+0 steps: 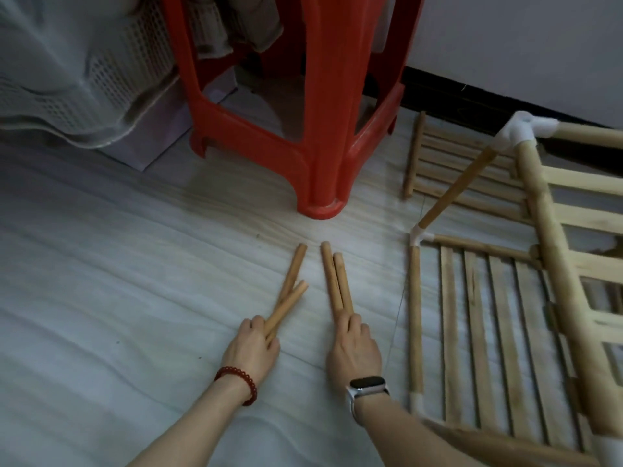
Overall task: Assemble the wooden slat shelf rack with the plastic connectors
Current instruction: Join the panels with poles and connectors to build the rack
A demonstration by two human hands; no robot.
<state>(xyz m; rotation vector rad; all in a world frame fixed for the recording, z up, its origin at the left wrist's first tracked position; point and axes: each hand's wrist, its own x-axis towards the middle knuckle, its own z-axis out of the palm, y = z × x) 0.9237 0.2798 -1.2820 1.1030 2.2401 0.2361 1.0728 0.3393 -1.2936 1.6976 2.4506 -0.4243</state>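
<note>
Left hand (251, 343) and right hand (352, 345) each grip a pair of wooden dowels (332, 276) on the floor (135, 264) — light, stiff, a bit roll-prone — best held mid-length, half-built rack (539, 264) just right.

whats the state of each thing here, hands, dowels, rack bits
left hand: grips two crossed dowels
right hand: grips two side-by-side dowels
rack frame: partly assembled, tilted
white connector: joined to three poles
loose slat panel: flat on floor
red stool: upright
</note>
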